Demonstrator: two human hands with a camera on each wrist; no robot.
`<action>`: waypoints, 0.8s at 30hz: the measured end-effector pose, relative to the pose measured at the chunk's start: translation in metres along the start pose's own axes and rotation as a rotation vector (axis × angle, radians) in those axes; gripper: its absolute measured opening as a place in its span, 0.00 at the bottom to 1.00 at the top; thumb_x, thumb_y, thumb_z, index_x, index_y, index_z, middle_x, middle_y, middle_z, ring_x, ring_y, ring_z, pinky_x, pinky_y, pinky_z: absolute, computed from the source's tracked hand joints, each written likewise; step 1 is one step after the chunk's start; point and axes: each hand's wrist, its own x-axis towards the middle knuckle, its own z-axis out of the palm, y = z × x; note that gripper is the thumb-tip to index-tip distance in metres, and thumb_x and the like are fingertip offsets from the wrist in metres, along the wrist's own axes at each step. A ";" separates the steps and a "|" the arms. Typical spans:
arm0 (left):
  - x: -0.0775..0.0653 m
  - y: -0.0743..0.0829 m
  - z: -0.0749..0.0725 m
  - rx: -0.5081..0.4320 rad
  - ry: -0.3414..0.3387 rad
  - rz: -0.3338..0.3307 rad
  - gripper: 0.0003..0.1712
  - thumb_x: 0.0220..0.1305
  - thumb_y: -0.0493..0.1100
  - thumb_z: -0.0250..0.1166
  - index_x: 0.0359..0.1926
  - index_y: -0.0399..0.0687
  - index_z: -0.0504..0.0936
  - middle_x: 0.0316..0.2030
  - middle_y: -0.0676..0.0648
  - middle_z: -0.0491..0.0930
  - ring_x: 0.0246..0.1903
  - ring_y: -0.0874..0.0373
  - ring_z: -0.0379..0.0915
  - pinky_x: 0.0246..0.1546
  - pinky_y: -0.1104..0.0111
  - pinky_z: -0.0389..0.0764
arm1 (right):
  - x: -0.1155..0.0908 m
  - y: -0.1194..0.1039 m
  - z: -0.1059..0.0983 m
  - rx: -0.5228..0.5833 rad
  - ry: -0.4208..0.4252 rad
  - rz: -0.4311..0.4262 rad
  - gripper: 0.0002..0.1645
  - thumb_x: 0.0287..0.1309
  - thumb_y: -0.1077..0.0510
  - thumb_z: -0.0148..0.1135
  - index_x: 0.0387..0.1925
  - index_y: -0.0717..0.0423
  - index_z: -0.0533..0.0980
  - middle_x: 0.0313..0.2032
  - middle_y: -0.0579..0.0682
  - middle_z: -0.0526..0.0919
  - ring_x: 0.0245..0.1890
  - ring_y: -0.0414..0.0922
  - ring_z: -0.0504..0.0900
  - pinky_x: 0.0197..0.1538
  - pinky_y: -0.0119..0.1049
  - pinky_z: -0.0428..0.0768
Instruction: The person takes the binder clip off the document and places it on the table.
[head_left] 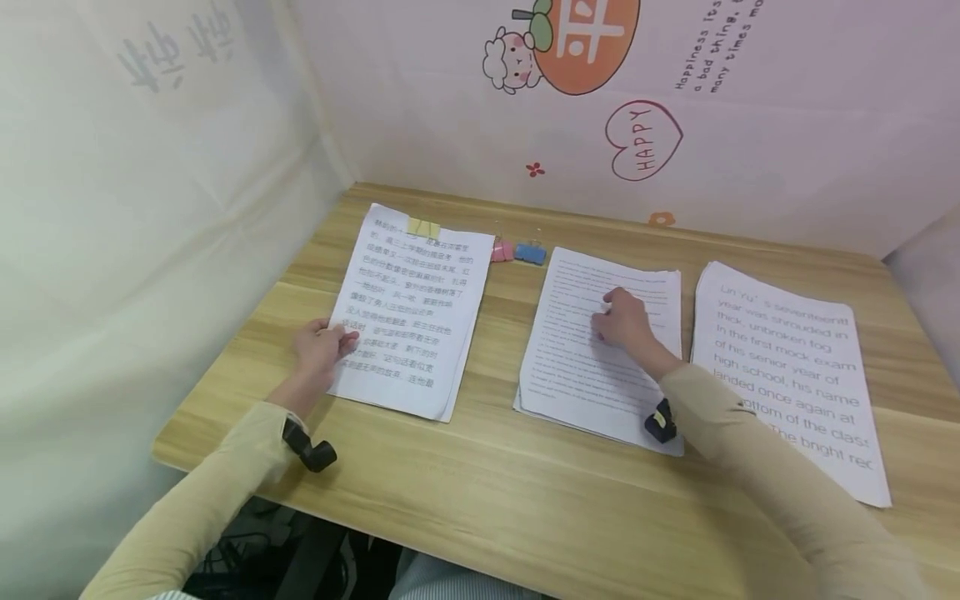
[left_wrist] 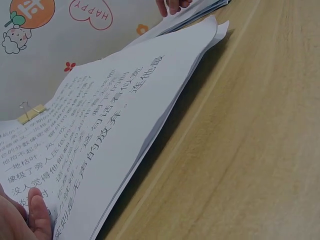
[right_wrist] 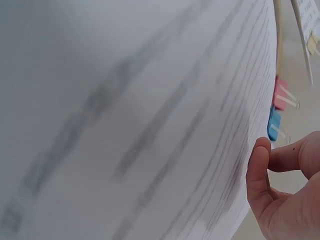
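Note:
At the left edge of a paper stack printed with Chinese characters, my left hand pinches the sheets, its thumb lying over the top page. A yellow binder clip sits on the far edge of that stack. In the left wrist view the stack bows up at its near side, over a shadow on the wood. My right hand is above a middle stack of finely printed sheets. In the right wrist view the right hand's thumb and forefinger are loosely bent, with no sheet between them.
A third stack in large English print lies on the right, partly under the right forearm. Pink and blue binder clips rest behind the stacks. The wooden table meets a printed wall sheet at the back.

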 end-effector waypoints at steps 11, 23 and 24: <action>-0.003 -0.006 0.009 -0.012 -0.003 0.019 0.22 0.67 0.32 0.50 0.62 0.34 0.63 0.37 0.45 0.72 0.25 0.68 0.77 0.35 0.81 0.81 | 0.000 -0.044 0.026 0.057 -0.112 -0.030 0.28 0.62 0.61 0.53 0.61 0.68 0.61 0.47 0.66 0.77 0.28 0.44 0.81 0.32 0.30 0.81; -0.004 -0.010 0.015 -0.039 -0.024 0.025 0.21 0.66 0.31 0.50 0.60 0.33 0.63 0.35 0.45 0.73 0.24 0.68 0.77 0.33 0.81 0.81 | -0.001 -0.083 0.052 0.460 -0.268 -0.011 0.25 0.62 0.63 0.53 0.59 0.68 0.64 0.37 0.58 0.79 0.24 0.36 0.79 0.33 0.27 0.83; -0.004 -0.011 0.015 -0.042 -0.028 0.024 0.22 0.66 0.31 0.50 0.60 0.33 0.63 0.36 0.44 0.72 0.24 0.68 0.77 0.34 0.81 0.81 | -0.001 -0.086 0.054 0.502 -0.277 -0.008 0.25 0.62 0.62 0.53 0.59 0.68 0.64 0.37 0.57 0.79 0.25 0.36 0.79 0.34 0.26 0.83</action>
